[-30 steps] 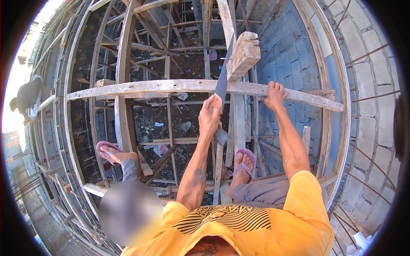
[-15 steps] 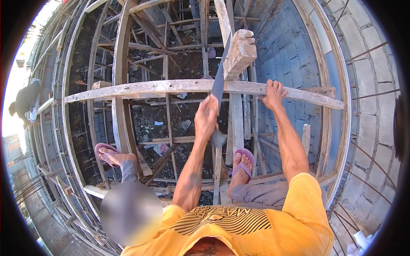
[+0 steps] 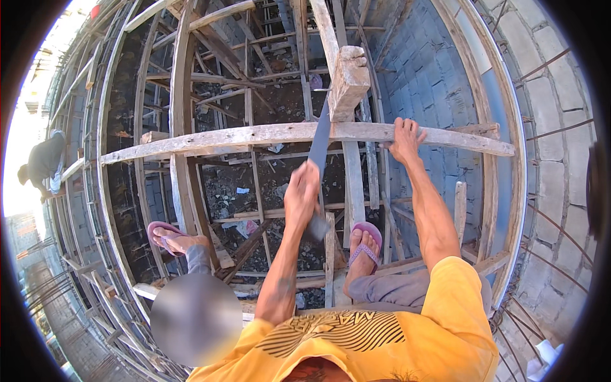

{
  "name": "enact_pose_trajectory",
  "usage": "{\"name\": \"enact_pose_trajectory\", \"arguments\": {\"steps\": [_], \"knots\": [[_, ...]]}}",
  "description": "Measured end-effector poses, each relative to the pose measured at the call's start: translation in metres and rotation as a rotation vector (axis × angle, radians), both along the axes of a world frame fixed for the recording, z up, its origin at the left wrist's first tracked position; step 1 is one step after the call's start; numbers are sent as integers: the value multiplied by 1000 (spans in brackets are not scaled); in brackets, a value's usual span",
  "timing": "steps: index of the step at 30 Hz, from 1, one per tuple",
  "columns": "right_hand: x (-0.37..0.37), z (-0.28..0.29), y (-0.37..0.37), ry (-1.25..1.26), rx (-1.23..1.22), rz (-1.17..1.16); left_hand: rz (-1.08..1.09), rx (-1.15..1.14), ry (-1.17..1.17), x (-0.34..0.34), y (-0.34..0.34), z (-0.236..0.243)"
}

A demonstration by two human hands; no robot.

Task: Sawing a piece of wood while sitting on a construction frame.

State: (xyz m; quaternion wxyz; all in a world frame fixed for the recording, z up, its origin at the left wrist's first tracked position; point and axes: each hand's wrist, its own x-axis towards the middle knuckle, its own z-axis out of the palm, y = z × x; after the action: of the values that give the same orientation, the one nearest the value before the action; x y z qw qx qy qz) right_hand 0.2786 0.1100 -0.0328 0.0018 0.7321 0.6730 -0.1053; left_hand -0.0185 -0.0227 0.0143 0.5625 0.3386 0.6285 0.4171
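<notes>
My left hand (image 3: 302,197) is closed around the handle of a handsaw (image 3: 322,141). Its grey blade points away from me and crosses a long weathered wooden beam (image 3: 254,134), beside a thick wooden post (image 3: 349,89) with a notched end. The end of the blade is partly hidden near the post. My right hand (image 3: 406,141) grips the same beam farther right, fingers curled over its far edge. Whether the blade is in a cut cannot be made out.
My feet, in purple flip-flops (image 3: 365,251), stand apart on timber framing over a deep drop to rubble-strewn ground (image 3: 248,184). A block wall (image 3: 550,159) with protruding steel bars rises at right. Another person (image 3: 46,162) is at far left.
My left hand has drawn the saw back toward me, so less blade reaches beyond the beam. My right hand keeps its hold on the beam.
</notes>
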Motion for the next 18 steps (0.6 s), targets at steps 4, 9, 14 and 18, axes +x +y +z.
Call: {"name": "enact_pose_trajectory", "arguments": {"steps": [4, 9, 14, 18], "knots": [[2, 4, 5, 9, -18, 11, 20, 10, -52, 16, 41, -10], [25, -1, -4, -25, 0, -46, 8, -115, -27, -6, -90, 19], [7, -3, -2, -30, 49, -17, 59, -123, -71, -11, -75, 19], [1, 1, 2, -2, 19, 4, 68, -28, -29, 9, -9, -9]]}}
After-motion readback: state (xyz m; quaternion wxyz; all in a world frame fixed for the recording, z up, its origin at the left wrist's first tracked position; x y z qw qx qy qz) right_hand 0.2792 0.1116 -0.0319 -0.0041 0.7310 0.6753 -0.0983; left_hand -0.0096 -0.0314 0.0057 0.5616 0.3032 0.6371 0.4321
